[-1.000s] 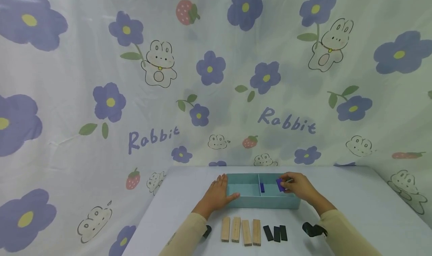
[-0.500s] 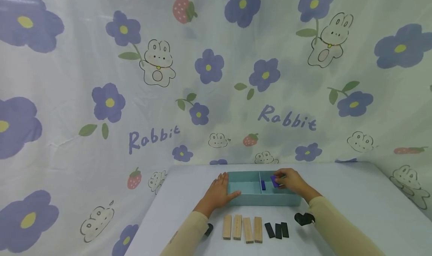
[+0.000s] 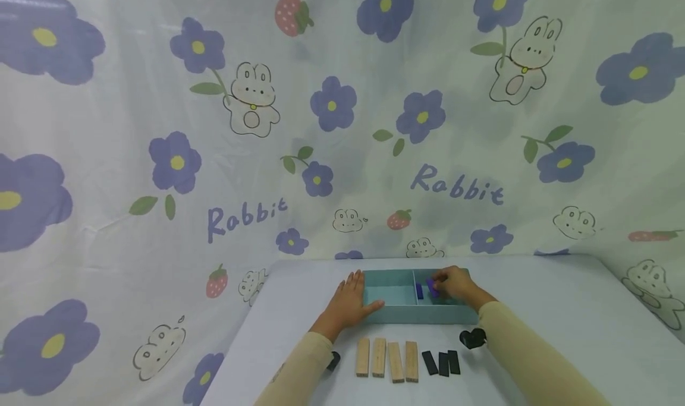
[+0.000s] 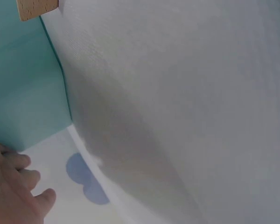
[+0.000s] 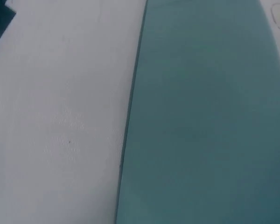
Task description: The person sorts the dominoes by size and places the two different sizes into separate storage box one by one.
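Note:
A teal box (image 3: 412, 315) with a divider stands on the table, its front wall towards me. My left hand (image 3: 348, 302) rests against its left end, fingers straight and thumb along the front rim. Inside the right compartment, my right hand (image 3: 456, 282) pinches a small purple block (image 3: 430, 286). Another purple block (image 3: 420, 291) stands beside the divider, just left of it. In the left wrist view, part of the left hand (image 4: 14, 191) shows at the box's end. Only the box wall (image 5: 200, 116) and tabletop appear in the right wrist view; that hand is out of it.
In front of the box lie several wooden blocks (image 3: 379, 357) in a row. To their right are three black blocks (image 3: 443, 363). A black device (image 3: 473, 338) sits by the right wrist. Behind the table hangs a flowered rabbit-print sheet (image 3: 348, 156).
My right hand has moved left and lower into the right compartment with the purple block, closer to the one by the divider. The left hand has stayed at the box's left end.

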